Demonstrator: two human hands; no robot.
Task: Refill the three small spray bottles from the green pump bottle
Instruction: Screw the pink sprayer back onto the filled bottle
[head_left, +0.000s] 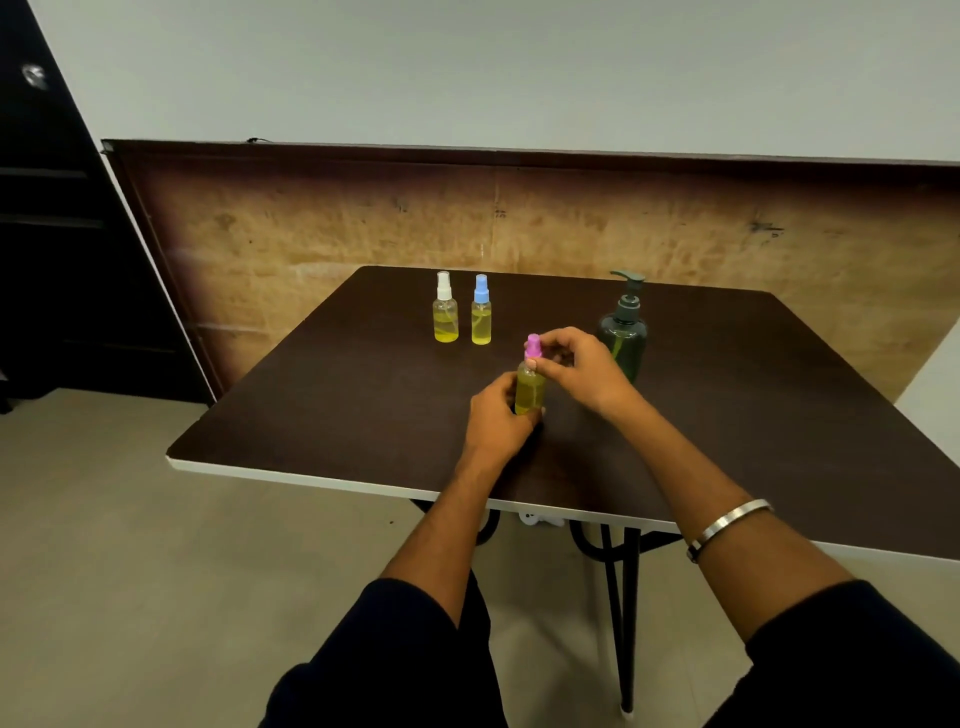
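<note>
pink-capped bottle (531, 382) frame centre, full-looking | left hand (498, 415) wraps its base | right hand (576, 366) pinches the cap, probably screwing it | white-capped bottle (445, 312), blue-capped bottle (481, 314) upper centre, holding yellow liquid | green pump bottle (623, 332) right of hands | likely final bottle

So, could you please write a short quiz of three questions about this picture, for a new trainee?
1. True or false: the left hand holds the body of the pink-capped spray bottle.
2. Which thing stands nearest the right hand? A) the white-capped spray bottle B) the blue-capped spray bottle C) the green pump bottle
3. Fill the gap: the right hand's fingers pinch the pink ____ of the bottle.

Key: 1 true; 2 C; 3 cap.
</note>
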